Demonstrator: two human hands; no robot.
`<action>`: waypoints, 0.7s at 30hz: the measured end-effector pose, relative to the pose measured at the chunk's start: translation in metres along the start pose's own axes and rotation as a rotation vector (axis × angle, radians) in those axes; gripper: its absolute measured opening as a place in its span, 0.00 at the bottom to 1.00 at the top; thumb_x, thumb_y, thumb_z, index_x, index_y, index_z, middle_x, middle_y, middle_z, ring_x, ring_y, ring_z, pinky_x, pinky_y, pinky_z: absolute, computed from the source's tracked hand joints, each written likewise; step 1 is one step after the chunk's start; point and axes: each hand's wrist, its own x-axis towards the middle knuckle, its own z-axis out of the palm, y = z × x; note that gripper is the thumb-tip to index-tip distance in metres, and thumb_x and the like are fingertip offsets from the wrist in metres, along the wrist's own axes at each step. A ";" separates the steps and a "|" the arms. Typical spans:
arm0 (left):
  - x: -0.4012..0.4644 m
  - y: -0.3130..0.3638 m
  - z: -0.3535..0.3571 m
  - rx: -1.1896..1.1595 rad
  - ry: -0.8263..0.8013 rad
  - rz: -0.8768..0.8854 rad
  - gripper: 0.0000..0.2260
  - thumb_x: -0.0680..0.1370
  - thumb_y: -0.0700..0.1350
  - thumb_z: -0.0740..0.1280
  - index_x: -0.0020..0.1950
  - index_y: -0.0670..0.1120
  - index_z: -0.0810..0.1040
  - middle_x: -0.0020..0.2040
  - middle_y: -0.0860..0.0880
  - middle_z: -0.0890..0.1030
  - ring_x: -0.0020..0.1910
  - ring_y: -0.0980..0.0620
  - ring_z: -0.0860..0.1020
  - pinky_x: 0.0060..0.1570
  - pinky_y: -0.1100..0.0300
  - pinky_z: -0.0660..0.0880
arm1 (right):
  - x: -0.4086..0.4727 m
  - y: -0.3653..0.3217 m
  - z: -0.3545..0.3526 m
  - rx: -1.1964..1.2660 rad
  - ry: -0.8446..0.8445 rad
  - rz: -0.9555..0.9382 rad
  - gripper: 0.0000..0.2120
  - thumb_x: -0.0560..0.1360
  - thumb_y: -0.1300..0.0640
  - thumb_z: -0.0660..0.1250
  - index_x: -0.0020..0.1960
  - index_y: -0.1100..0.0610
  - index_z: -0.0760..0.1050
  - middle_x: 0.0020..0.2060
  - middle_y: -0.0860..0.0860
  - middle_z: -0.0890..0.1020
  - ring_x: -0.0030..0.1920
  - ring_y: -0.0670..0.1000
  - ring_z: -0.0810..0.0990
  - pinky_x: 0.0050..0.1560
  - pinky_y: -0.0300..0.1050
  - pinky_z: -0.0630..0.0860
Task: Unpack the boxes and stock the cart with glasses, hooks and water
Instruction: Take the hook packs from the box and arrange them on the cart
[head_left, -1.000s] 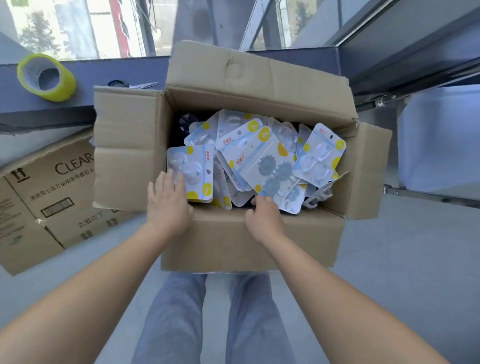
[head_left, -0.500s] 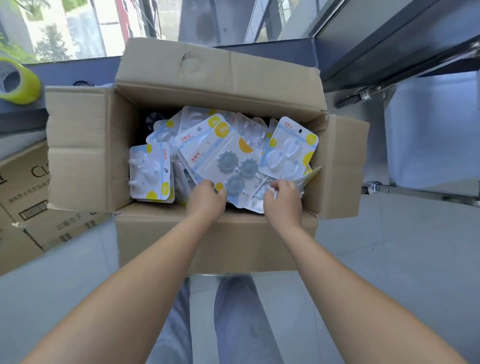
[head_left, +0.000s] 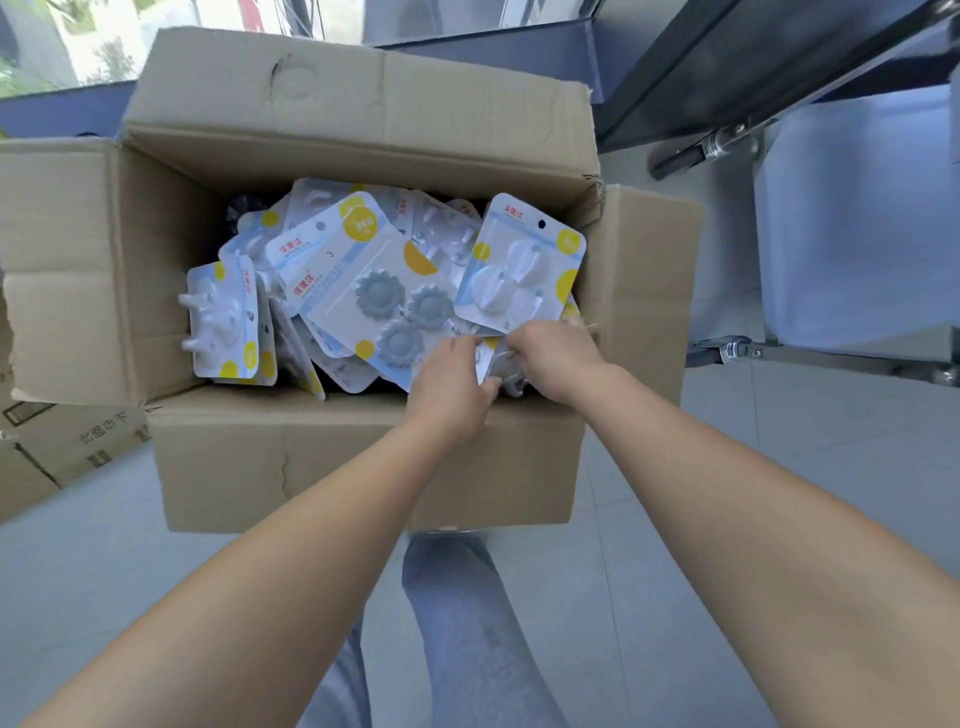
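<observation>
Hook packs (head_left: 384, 291), blister cards in white and yellow, heaped loose in the open cardboard box (head_left: 363, 467) at frame centre. Left hand (head_left: 452, 384) and right hand (head_left: 556, 358) both down at the lower-right corner of the heap, fingers curled round the edges of packs there. Unpacking step, judged barely begun: box brimful. Next: gather a firm bundle, lift clear of the flaps, carry to the cart (head_left: 857, 218), apparently at right of frame. Second carton (head_left: 62, 447) lying at left.
</observation>
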 end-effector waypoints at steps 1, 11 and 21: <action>0.002 0.004 0.000 -0.023 0.007 0.014 0.25 0.75 0.44 0.68 0.71 0.45 0.65 0.66 0.46 0.72 0.66 0.46 0.69 0.62 0.54 0.67 | -0.001 -0.001 -0.002 0.032 -0.008 -0.033 0.06 0.74 0.60 0.64 0.43 0.51 0.69 0.49 0.53 0.80 0.53 0.56 0.77 0.48 0.47 0.61; -0.021 0.009 -0.038 -0.561 0.077 -0.193 0.37 0.68 0.48 0.76 0.72 0.49 0.62 0.62 0.52 0.73 0.63 0.50 0.73 0.58 0.58 0.72 | -0.029 0.010 -0.070 0.876 0.275 0.101 0.19 0.79 0.59 0.59 0.32 0.54 0.56 0.29 0.48 0.62 0.30 0.46 0.59 0.31 0.40 0.57; -0.019 0.026 -0.060 -1.440 0.155 -0.355 0.09 0.78 0.41 0.66 0.57 0.45 0.76 0.55 0.44 0.81 0.53 0.45 0.80 0.54 0.47 0.77 | -0.025 -0.042 -0.038 2.331 0.090 0.552 0.08 0.81 0.65 0.54 0.56 0.59 0.71 0.51 0.57 0.79 0.50 0.56 0.79 0.54 0.53 0.74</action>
